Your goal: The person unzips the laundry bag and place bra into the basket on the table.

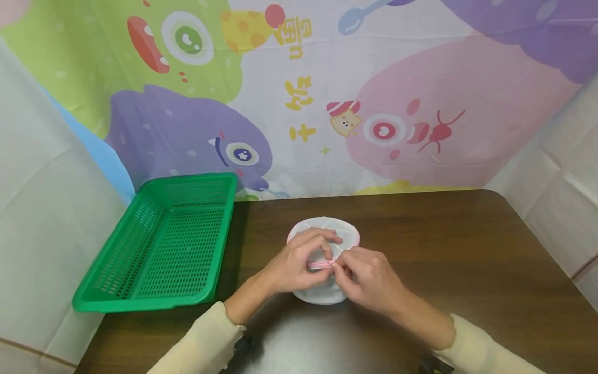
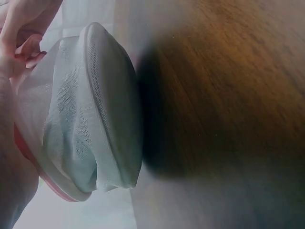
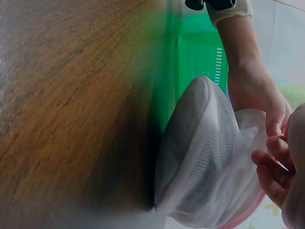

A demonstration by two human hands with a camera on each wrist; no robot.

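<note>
A round white mesh laundry bag [image 1: 323, 297] with pink trim stands on the table in front of me. Across its top runs a pink zipper [image 1: 320, 265]. My left hand [image 1: 299, 259] pinches the bag's fabric beside the zipper, thumb on the near side. At the zipper's right end, my right hand [image 1: 371, 278] pinches with thumb and forefinger; its fingertips hide what looks like the zipper's pull. In the left wrist view the bag's mesh side [image 2: 71, 109] sags in folds above its base. The right wrist view shows both hands meeting over the bag [image 3: 205, 157].
A green plastic basket [image 1: 219, 259] with slotted walls stands at the left of the brown wooden table [image 1: 448, 249]. Behind the table hangs a cloth [image 1: 299, 156] printed with cartoon monsters. White sheeting [image 1: 42, 208] borders the left side.
</note>
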